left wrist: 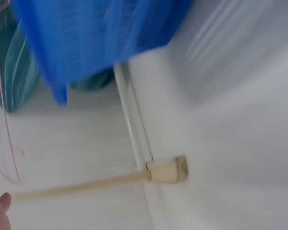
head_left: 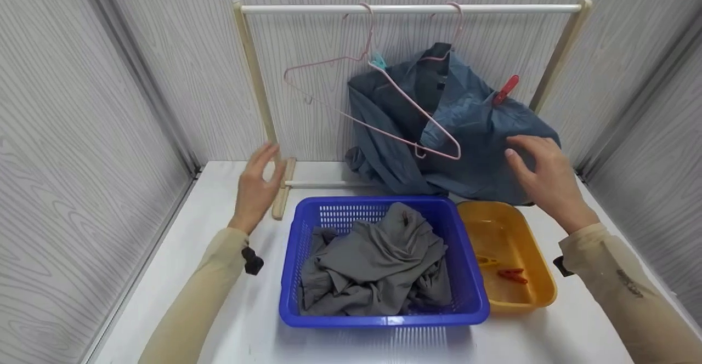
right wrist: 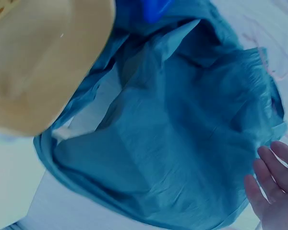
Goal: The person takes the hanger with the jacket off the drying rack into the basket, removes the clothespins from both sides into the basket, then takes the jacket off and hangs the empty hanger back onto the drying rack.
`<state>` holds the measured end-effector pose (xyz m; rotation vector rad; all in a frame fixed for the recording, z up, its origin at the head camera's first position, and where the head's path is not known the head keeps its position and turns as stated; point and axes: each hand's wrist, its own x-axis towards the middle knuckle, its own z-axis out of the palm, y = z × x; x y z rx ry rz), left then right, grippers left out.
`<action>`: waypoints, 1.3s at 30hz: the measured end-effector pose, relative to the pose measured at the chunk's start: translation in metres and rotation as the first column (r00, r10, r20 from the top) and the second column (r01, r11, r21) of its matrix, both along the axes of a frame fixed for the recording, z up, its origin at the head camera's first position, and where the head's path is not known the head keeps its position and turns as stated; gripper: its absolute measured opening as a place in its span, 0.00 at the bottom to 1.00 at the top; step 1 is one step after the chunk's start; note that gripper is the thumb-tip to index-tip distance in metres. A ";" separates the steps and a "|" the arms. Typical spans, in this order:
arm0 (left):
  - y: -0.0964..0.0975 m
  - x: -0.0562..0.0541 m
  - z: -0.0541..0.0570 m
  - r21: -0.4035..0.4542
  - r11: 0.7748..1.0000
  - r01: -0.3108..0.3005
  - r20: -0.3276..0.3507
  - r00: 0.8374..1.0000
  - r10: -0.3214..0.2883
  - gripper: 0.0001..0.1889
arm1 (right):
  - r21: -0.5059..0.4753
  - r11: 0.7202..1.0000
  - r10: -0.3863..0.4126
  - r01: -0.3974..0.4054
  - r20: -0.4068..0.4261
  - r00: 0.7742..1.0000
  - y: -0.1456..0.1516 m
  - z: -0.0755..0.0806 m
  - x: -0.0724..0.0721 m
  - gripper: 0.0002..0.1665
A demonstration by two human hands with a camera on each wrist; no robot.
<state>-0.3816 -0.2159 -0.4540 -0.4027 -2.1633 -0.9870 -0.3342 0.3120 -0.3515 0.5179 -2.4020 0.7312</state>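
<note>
Beige sleeves (head_left: 620,287) enter at the lower corners; the blue shirt (head_left: 477,139) hangs upper right of centre; the right hand (head_left: 549,175) in front of it and the left hand (head_left: 256,188), centre-left, are loose-fingered, empty. Laundry-hanging seems between grasps; the next move probably calls for gripping the grey cloth (head_left: 378,260), lower centre.

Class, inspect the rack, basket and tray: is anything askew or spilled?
Yes: in the head view, the bare pink hanger looks askew, its right end below its left, though it may be turned toward the camera. Nothing looks spilled.
</note>
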 end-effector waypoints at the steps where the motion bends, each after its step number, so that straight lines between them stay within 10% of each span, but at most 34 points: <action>1: -0.005 -0.009 0.003 0.064 0.998 -0.025 0.018 1.000 0.024 0.23 | -0.010 1.000 -0.009 0.009 0.005 1.000 0.002 0.001 -0.002 0.22; 7: -0.027 -0.051 0.020 0.355 0.934 -0.050 0.195 0.981 -0.022 0.24 | -0.089 0.994 -0.065 0.070 0.057 0.996 0.012 0.008 -0.010 0.25; 13: -0.031 -0.074 0.021 0.419 0.908 -0.026 0.359 0.923 -0.139 0.24 | -0.090 0.988 -0.118 0.122 0.046 0.992 0.018 0.017 -0.022 0.24; 23: -0.018 -0.082 0.020 0.491 0.857 -0.155 0.409 0.910 -0.070 0.21 | -0.019 0.981 -0.192 0.192 0.040 0.981 0.030 0.018 -0.043 0.22; 39: -0.018 -0.076 0.016 0.418 0.887 -0.197 0.434 0.901 -0.004 0.19 | -0.170 0.954 -0.198 0.246 0.256 0.946 0.036 0.020 -0.058 0.26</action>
